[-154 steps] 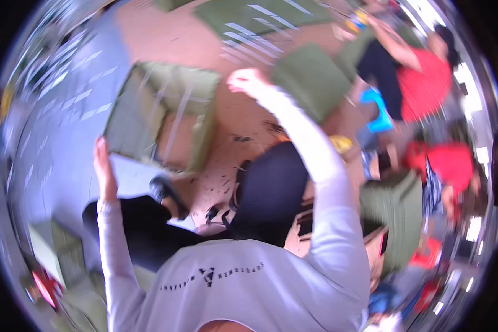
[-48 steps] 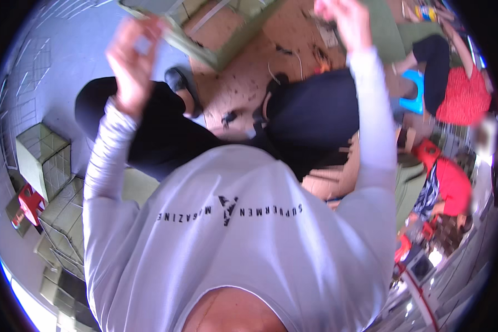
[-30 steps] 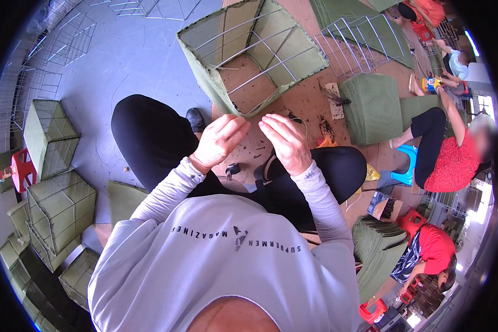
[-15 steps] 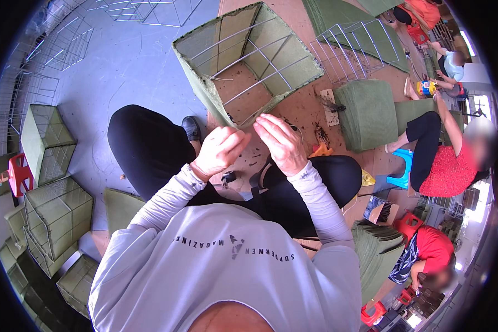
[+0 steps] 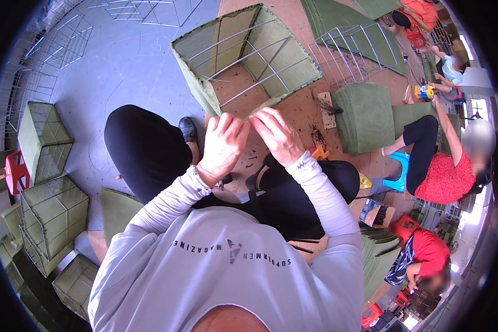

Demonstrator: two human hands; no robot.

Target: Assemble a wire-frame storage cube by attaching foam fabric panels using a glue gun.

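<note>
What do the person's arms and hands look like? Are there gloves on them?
No gloves! The person's bare left hand and bare right hand poke out of long, pale grey fabric sleeves. The sleeves fit closely and wrinkle along the forearms, and small dark marks show near the right cuff.

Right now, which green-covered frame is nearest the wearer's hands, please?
The frame ahead, its near corner at the left hand and right hand; the other covered frames stand farther left.
</note>
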